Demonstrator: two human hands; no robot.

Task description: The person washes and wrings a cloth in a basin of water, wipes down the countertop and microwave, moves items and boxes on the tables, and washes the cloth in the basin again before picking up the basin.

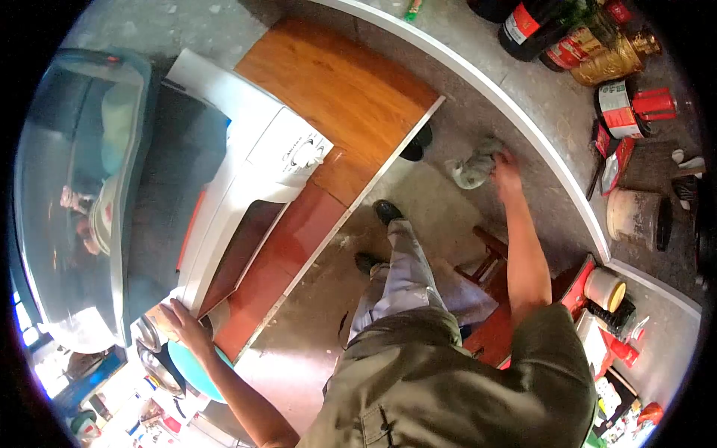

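In the head view my right hand (506, 173) is closed on a crumpled grey-white rag (472, 172), held out to the right above the floor. My left hand (184, 328) lies against the lower corner of a white box-shaped appliance (280, 149), its fingers stretched out. That appliance carries a dial and printed lettering, and stands on the tiled and wooden counter. Beside it is a dish box with a see-through lid (78, 194), with bowls visible through it. A turquoise basin (196, 369) is just below my left hand, partly covered by my forearm.
Bottles (526, 30) and a tub (631, 213) line the grey ledge on the right, which has a white edge. A wooden stool (489, 254) stands near my legs. The brown wooden counter top (336, 71) ends in a pale edge. Dark shoes (387, 211) show on the floor.
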